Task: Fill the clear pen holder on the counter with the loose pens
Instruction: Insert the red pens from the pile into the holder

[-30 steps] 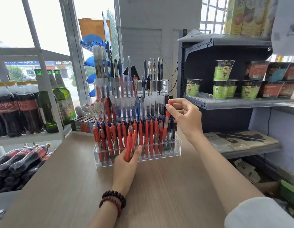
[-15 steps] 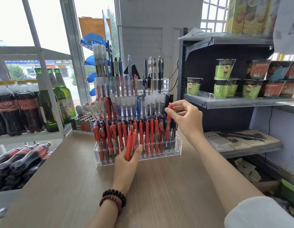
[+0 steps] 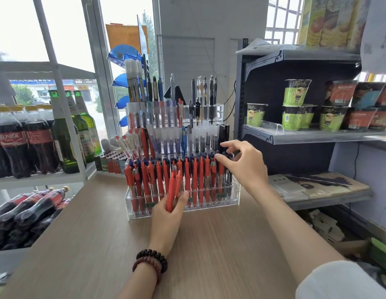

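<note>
A tiered clear pen holder (image 3: 235, 196) stands on the wooden counter (image 3: 209, 244), packed with red, blue and black pens. My left hand (image 3: 166, 221) rests just in front of its lowest row and grips a small bunch of loose red pens (image 3: 173, 190), tips down. My right hand (image 3: 246, 167) hovers at the right end of the front row with fingers spread and nothing held between them. Its index fingertip is beside the top of a red pen (image 3: 221, 172) standing in the row.
Cola bottles (image 3: 19, 145) and green beer bottles (image 3: 79, 134) fill a white rack on the left. More cola bottles (image 3: 30, 210) lie below it. A dark shelf unit (image 3: 295, 137) with noodle cups (image 3: 293, 117) stands to the right. Small boxes (image 3: 110, 161) sit behind the holder.
My right hand lowered the red pen into the right end of the front row and let go of it, its fingers now spread. The left hand still grips its bunch.
</note>
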